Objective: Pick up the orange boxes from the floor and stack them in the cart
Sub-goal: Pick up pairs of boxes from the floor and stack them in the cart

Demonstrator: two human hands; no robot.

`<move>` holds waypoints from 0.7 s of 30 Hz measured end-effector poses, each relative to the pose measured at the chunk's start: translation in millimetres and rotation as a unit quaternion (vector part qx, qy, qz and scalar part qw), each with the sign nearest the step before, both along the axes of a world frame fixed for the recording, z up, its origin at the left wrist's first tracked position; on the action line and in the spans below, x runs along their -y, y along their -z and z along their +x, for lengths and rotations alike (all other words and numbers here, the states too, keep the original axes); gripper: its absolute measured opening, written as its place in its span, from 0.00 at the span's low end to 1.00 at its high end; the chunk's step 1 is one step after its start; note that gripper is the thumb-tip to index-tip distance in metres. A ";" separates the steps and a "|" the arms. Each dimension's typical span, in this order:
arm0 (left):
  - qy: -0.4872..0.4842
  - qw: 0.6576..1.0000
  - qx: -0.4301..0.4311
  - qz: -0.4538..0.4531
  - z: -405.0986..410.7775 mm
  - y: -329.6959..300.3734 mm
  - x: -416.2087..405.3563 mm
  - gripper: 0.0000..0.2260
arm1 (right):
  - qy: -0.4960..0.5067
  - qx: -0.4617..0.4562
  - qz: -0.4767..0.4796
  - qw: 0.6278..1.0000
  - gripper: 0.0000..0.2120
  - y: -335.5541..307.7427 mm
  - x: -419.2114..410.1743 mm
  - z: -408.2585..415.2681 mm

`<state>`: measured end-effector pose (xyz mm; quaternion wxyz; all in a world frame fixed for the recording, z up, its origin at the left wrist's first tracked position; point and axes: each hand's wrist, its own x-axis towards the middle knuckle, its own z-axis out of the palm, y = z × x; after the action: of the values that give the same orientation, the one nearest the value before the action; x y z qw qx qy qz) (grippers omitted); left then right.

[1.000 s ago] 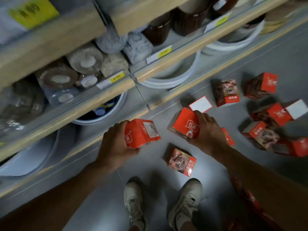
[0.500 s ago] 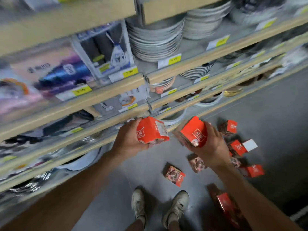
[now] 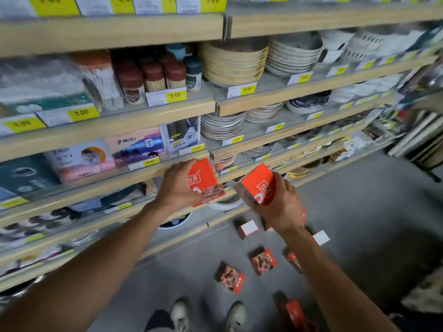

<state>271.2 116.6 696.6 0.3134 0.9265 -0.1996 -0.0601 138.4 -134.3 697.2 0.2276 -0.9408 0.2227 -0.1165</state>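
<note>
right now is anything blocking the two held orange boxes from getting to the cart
Cannot tell: no cart is in view. The left hand grips one orange cardboard box, the right hand another, both raised before the wooden shelves.

Overhead light falls bright on the upper shelves (image 3: 115, 32) while the grey floor (image 3: 359, 224) lies dim — scattered boxes cast soft shadows there. Motion blur smears the frame's left and right edges, and wide-angle distortion bows the shelf lines.
</note>
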 end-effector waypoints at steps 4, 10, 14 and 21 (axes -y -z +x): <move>-0.025 1.000 0.014 0.003 -21.3 -17.8 -8.3 0.49 | -0.038 0.013 -0.009 0.999 0.45 -21.5 -2.2 -1.4; -0.121 0.992 0.031 0.009 -55.4 -40.0 -24.2 0.49 | -0.082 0.024 -0.025 0.996 0.46 -44.7 -7.5 9.9; -0.182 0.983 0.036 -0.011 -79.4 -54.9 -31.3 0.52 | -0.151 0.057 -0.018 0.987 0.46 -56.1 -15.1 22.7; -0.254 0.965 0.055 0.018 -124.8 -73.1 -64.9 0.50 | -0.272 0.087 0.001 0.958 0.51 -79.5 -44.6 39.5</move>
<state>146.4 181.5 769.7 0.2901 0.9541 0.0267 0.0692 178.0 -89.6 776.7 0.2699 -0.9518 -0.0620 -0.1317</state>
